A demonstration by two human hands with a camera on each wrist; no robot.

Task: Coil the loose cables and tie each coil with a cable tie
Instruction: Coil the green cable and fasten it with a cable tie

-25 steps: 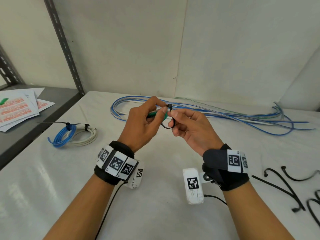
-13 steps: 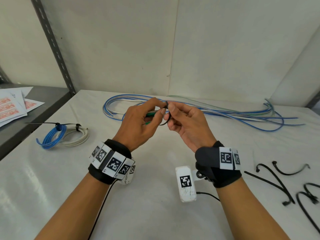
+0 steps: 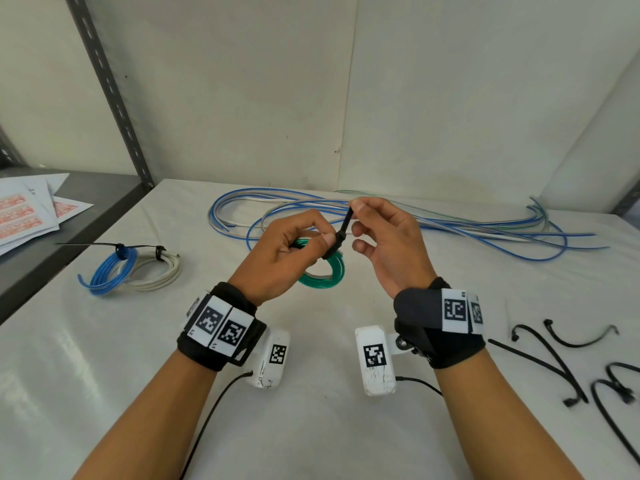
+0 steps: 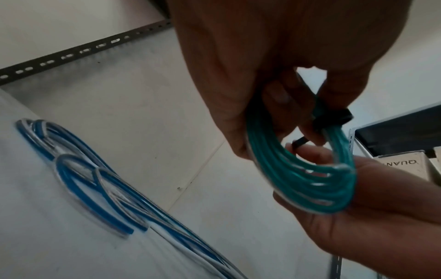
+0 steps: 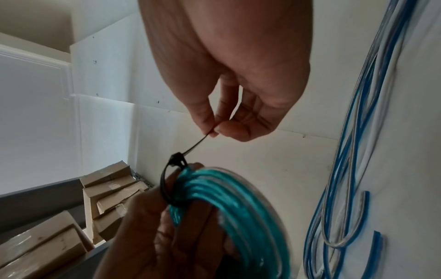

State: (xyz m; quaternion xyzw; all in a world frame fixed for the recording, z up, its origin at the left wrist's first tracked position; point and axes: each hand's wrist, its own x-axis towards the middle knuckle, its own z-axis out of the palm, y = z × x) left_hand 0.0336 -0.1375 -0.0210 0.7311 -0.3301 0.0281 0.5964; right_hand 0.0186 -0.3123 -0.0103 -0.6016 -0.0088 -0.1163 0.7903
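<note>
Head view: left hand (image 3: 282,251) is gripping the green cable coil (image 3: 323,271), and just right of it the right hand (image 3: 384,244) pinches the tail of the black cable tie (image 3: 341,233) looped round that coil. So we're mid-cinch on coil 3, I'd say; next it needs a steady pull until snug. Beyond both hands, loose blue and white cables (image 3: 450,226) wait.

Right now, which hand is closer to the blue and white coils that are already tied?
Left. The left hand holds the green coil just right of the tied coils; the right hand pinches the cable tie farther right.
</note>
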